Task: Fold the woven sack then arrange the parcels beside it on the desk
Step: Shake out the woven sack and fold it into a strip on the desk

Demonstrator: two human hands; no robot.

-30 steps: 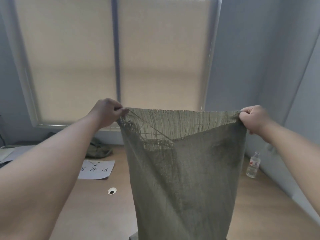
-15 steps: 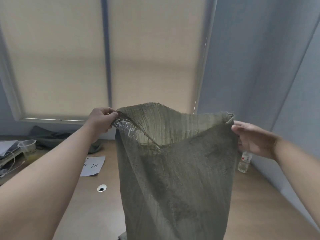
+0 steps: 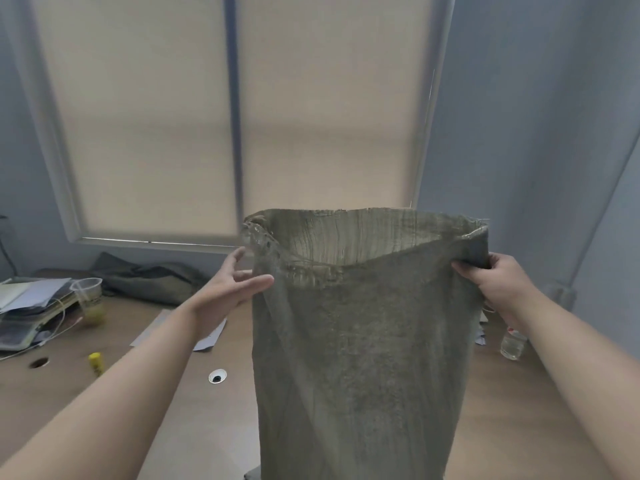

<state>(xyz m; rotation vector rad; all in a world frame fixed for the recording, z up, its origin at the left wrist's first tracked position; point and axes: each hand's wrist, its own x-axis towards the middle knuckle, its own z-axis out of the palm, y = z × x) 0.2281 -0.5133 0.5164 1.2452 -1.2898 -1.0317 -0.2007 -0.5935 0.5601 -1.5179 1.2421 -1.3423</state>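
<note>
Your left hand (image 3: 232, 284) has let go of the corner it pinched half a second ago. It is now spread, fingers straight, with its tips at the left edge of the grey-green woven sack (image 3: 360, 341). Your right hand (image 3: 493, 284), flat before, now clenches the sack's top right corner. The sack hangs above the wooden tabletop (image 3: 173, 427) with its mouth gaping, rim frayed and weave coarse. Near the tabletop's left edge sit a stack of papers (image 3: 31, 306), a clear plastic cup (image 3: 88, 289) and a yellow glue stick (image 3: 96, 363). A white-ringed cable hole (image 3: 217, 376) lies nearer the middle. By the right edge stands a clear plastic bottle (image 3: 512, 344); its red label is too blurred to read.
</note>
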